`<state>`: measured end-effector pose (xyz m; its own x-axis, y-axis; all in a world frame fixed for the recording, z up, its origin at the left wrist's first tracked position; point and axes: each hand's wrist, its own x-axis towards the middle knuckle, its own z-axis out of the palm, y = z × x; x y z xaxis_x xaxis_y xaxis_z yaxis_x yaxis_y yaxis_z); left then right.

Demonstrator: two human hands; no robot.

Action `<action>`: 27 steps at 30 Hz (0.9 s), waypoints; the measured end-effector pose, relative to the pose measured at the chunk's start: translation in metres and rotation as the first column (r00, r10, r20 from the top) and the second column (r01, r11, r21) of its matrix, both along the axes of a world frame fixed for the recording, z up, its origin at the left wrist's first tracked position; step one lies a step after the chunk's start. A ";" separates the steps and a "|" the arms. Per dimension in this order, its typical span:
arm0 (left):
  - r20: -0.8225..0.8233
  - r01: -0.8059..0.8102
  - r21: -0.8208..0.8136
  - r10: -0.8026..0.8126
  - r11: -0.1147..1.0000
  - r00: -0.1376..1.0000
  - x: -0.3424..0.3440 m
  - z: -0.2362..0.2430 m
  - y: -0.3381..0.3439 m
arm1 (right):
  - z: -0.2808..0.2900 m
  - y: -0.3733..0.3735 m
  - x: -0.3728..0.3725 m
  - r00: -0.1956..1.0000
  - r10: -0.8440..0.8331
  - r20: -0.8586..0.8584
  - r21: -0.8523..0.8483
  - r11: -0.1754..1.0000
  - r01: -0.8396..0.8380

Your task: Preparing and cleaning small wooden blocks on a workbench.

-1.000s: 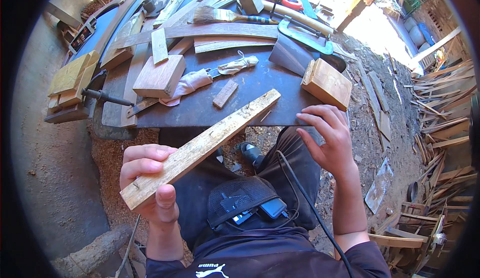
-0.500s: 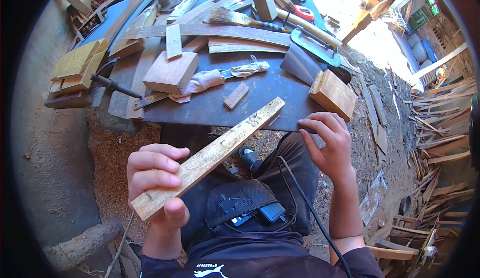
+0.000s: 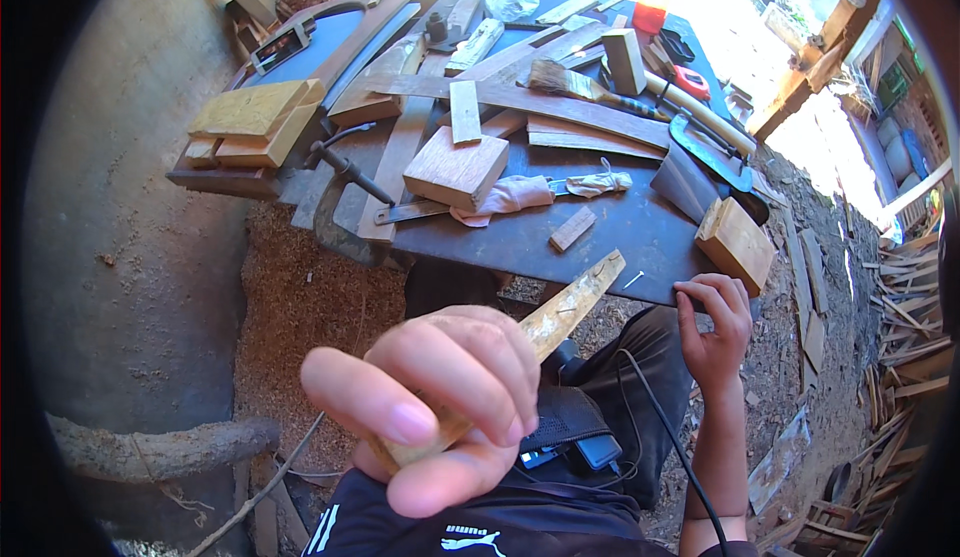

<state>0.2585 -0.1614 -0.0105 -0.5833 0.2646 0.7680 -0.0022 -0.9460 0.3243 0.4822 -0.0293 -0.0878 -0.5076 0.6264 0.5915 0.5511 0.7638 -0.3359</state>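
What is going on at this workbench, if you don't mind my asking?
A seated person grips a narrow wooden strip in the left hand, its far end pointing toward the table. The right hand is at the table's front edge, near a wooden block, with no object visible in it. A loose nail lies on the table by the strip's far end. Farther back are a wide brush and many wood pieces.
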 end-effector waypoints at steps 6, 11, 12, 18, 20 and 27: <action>0.003 0.032 -0.119 -0.032 0.992 0.999 -0.004 -0.008 -0.017 | -0.015 -0.003 -0.006 0.994 -0.045 -0.103 0.108 0.993 0.056; -0.003 0.095 -0.199 -0.097 0.975 0.995 -0.009 -0.010 -0.028 | -0.024 -0.002 -0.008 0.987 -0.088 -0.133 0.143 0.984 0.107; -0.008 0.103 -0.195 -0.106 0.975 0.994 -0.010 -0.011 -0.028 | -0.025 -0.002 -0.007 0.986 -0.093 -0.141 0.159 0.981 0.115; 0.095 0.152 -0.166 -0.137 0.974 0.986 -0.017 -0.021 -0.030 | -0.027 -0.007 -0.010 0.974 -0.117 -0.193 0.151 0.977 0.147; 0.113 0.147 -0.161 -0.130 0.976 0.985 -0.017 -0.022 -0.032 | -0.027 -0.009 -0.011 0.972 -0.134 -0.191 0.152 0.975 0.164; 0.141 0.110 -0.231 -0.079 0.967 0.987 -0.023 -0.025 -0.037 | -0.016 -0.010 -0.011 0.986 -0.127 -0.109 0.101 0.985 0.139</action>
<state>0.2351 -0.1984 -0.0354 -0.6374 0.4883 0.5961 -0.1445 -0.8356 0.5300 0.4707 -0.0390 -0.1036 -0.3575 0.6139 0.7038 0.6172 0.7209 -0.3152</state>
